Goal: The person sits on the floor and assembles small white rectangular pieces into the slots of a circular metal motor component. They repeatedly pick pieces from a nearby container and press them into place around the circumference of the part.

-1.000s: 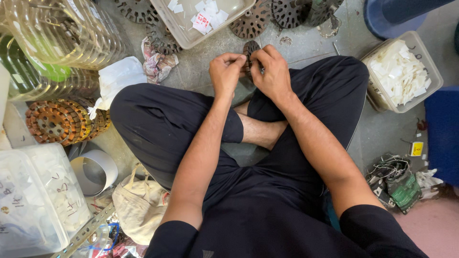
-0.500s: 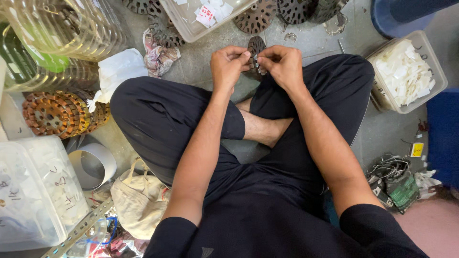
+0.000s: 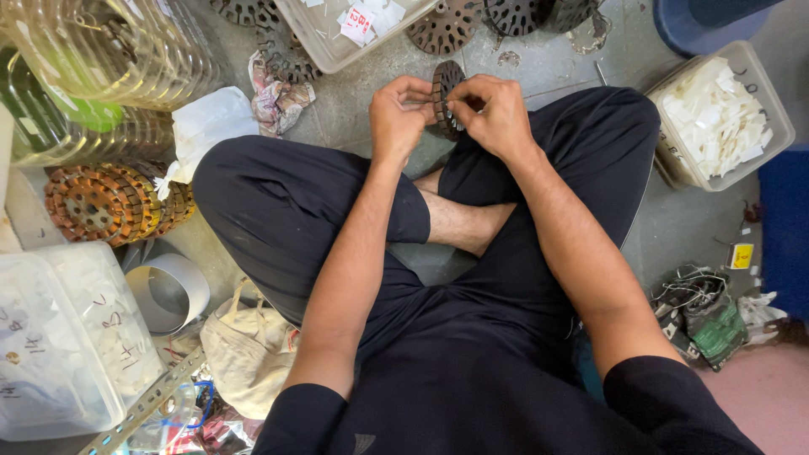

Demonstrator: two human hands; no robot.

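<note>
Sitting cross-legged on floor (image 3: 371, 93), person seen from above. Slotted metal disc (image 3: 443, 94) held on edge above knees, between both hands. Left hand (image 3: 399, 115) fingers closed on disc's left face; right hand (image 3: 497, 115) fingers pinched at disc's rim and right face. More slotted discs (image 3: 442, 29) lying just beyond on floor. Clear tray (image 3: 333, 46) with paper slips nearby. Tub of white pieces (image 3: 723, 114) at right. Rusty disc stack (image 3: 109, 202) at left.
</note>
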